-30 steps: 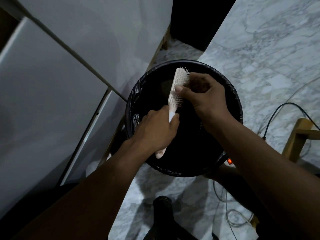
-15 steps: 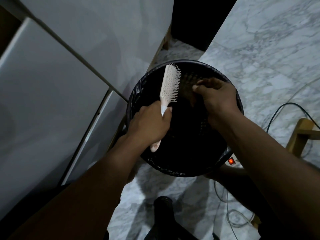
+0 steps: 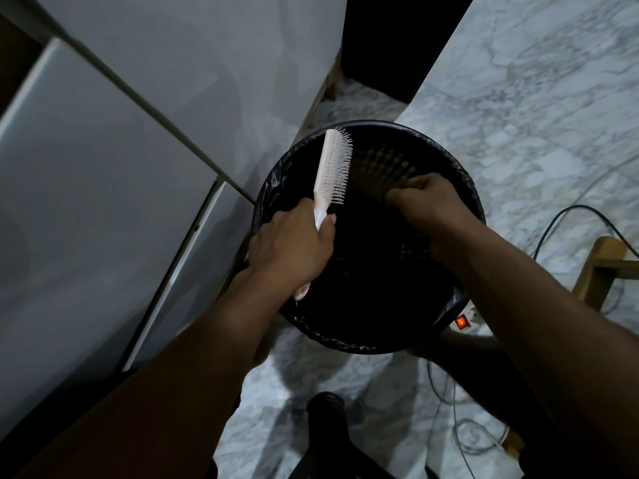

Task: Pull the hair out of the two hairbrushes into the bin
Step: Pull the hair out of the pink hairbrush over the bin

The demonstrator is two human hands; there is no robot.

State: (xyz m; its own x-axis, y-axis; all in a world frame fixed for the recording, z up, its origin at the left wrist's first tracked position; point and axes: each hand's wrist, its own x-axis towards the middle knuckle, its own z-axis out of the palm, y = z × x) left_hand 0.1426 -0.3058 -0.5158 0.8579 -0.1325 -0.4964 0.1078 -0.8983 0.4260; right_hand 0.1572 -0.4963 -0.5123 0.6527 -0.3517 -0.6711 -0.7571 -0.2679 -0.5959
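While gripped by left hand [image 3: 294, 247], hairbrush [image 3: 333, 167] upright over bin [image 3: 460, 174], bristles rightward; right hand [image 3: 425, 202] pinched, contents unclear.

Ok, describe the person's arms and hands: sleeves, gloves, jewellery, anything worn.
Both arms are bare from the bottom edge of the picture to the fingertips: no sleeve shows on either forearm. The left hand and right hand wear no gloves. No watch, bracelet or ring shows on the parts in view, though the light is dim. The left thumbnail looks short and unpainted.
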